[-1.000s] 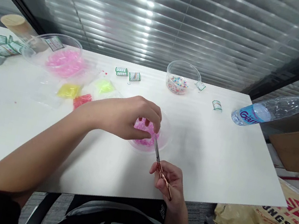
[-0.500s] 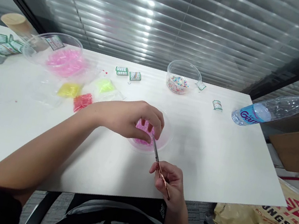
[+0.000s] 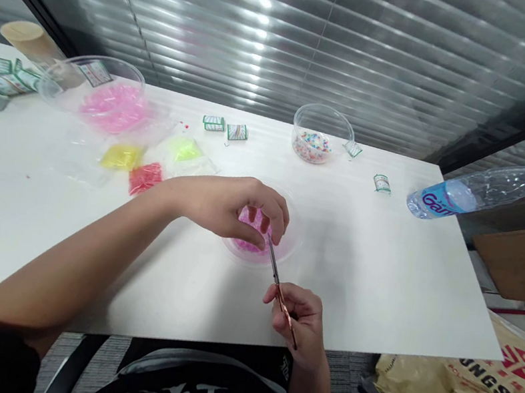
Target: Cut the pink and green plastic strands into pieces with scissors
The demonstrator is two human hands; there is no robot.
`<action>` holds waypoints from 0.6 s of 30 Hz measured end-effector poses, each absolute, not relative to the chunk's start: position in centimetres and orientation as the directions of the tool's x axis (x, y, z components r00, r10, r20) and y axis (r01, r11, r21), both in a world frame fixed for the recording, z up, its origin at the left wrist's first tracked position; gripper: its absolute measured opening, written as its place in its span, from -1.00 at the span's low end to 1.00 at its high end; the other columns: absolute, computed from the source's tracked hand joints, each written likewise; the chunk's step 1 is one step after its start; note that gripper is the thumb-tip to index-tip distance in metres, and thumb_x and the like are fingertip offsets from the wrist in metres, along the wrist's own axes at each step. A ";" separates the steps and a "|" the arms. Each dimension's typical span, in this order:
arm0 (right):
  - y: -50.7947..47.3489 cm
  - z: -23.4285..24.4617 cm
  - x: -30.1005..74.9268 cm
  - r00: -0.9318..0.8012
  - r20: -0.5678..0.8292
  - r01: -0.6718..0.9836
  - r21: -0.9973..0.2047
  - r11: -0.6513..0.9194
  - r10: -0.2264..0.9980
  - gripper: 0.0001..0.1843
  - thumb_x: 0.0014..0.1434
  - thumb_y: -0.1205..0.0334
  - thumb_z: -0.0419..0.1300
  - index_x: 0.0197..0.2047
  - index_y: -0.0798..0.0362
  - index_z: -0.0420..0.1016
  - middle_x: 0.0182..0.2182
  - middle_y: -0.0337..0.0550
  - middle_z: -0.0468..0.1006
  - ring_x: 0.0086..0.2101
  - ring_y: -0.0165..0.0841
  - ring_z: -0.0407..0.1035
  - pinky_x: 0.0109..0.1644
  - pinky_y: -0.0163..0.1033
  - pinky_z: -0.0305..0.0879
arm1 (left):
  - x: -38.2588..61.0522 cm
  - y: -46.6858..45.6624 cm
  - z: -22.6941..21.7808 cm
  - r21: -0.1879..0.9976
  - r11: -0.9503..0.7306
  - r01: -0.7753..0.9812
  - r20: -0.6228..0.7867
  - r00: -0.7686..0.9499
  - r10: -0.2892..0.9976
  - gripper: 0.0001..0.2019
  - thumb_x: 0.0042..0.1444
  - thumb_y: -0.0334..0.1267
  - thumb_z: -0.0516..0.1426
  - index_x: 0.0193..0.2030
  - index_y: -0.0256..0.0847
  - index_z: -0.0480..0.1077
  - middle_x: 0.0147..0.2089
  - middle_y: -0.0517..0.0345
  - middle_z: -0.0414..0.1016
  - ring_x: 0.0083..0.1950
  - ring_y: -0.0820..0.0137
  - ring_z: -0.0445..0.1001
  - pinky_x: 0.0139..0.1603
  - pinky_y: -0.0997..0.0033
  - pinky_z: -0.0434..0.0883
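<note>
Mid-frame, the right hand (image 3: 299, 318) has its grip wrapped around tweezers (image 3: 278, 280), whose tip is dipped into the dish (image 3: 292, 246) of pink beads (image 3: 253, 248) on the bench (image 3: 382, 265). The left hand (image 3: 234, 208) hovers over the dish with its fingertips pinched. I cannot tell whether its grip holds a bead. This looks like bead-picking, and lifting one calls for a steady tip.

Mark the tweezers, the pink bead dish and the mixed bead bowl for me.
tweezers (image 3: 274, 268), head view, on the bare steel shaft just below the tips.
pink bead dish (image 3: 293, 243), head view, on its clear right wall.
mixed bead bowl (image 3: 325, 119), head view, on the clear wall above the beads.
</note>
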State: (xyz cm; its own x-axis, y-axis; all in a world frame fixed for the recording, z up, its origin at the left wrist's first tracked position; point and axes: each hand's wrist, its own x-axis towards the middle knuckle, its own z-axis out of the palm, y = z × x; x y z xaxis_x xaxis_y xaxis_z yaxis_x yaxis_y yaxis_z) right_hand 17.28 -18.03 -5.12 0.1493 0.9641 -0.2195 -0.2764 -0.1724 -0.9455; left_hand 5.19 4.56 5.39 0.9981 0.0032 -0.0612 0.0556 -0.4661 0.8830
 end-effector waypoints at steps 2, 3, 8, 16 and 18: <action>-18.0 -5.1 17.2 0.155 -0.224 -0.272 -0.946 -0.176 0.962 -0.54 -0.07 -0.17 0.34 -0.41 0.11 0.49 -0.74 -0.42 0.01 -0.67 -0.58 -0.18 -0.62 -0.38 -0.14 | 5.2 4.6 5.3 0.882 -0.467 0.059 -0.065 0.998 0.004 -0.84 0.13 -0.39 0.17 -0.16 -0.20 0.53 -0.07 0.01 0.51 -0.16 0.41 0.47 -0.16 0.47 0.39; -17.9 -5.1 17.2 0.158 -0.227 -0.268 -0.946 -0.180 0.961 -0.53 -0.08 -0.18 0.34 -0.42 0.11 0.48 -0.74 -0.42 0.01 -0.67 -0.58 -0.19 -0.62 -0.38 -0.14 | 5.2 4.6 5.3 0.881 -0.469 0.059 -0.066 0.998 0.002 -0.84 0.13 -0.39 0.17 -0.16 -0.20 0.53 -0.07 0.01 0.51 -0.15 0.41 0.47 -0.17 0.48 0.39; -17.8 -5.0 17.2 0.160 -0.238 -0.242 -0.950 -0.196 0.958 -0.54 -0.08 -0.18 0.34 -0.43 0.09 0.48 -0.74 -0.44 -0.04 -0.66 -0.58 -0.21 -0.61 -0.38 -0.13 | 5.2 4.7 5.2 0.878 -0.476 0.058 -0.067 0.998 -0.002 -0.83 0.13 -0.41 0.16 -0.15 -0.19 0.52 -0.07 0.03 0.51 -0.15 0.43 0.47 -0.16 0.50 0.39; -18.0 -5.2 17.3 0.140 -0.226 -0.291 -0.940 -0.178 0.964 -0.55 -0.05 -0.16 0.35 -0.40 0.11 0.49 -0.72 -0.44 -0.04 -0.65 -0.59 -0.22 -0.60 -0.38 -0.20 | 5.3 4.6 5.2 0.879 -0.475 0.053 -0.070 0.997 -0.019 -0.84 0.13 -0.41 0.16 -0.16 -0.20 0.51 -0.09 0.05 0.52 -0.17 0.44 0.47 -0.18 0.51 0.38; -18.1 -5.2 17.3 0.133 -0.225 -0.305 -0.936 -0.176 0.965 -0.55 -0.04 -0.16 0.34 -0.40 0.11 0.48 -0.72 -0.43 -0.02 -0.65 -0.59 -0.21 -0.60 -0.38 -0.20 | 5.4 4.5 5.1 0.881 -0.471 0.046 -0.066 0.998 -0.025 -0.85 0.13 -0.40 0.17 -0.17 -0.20 0.51 -0.10 0.04 0.52 -0.17 0.44 0.47 -0.19 0.51 0.39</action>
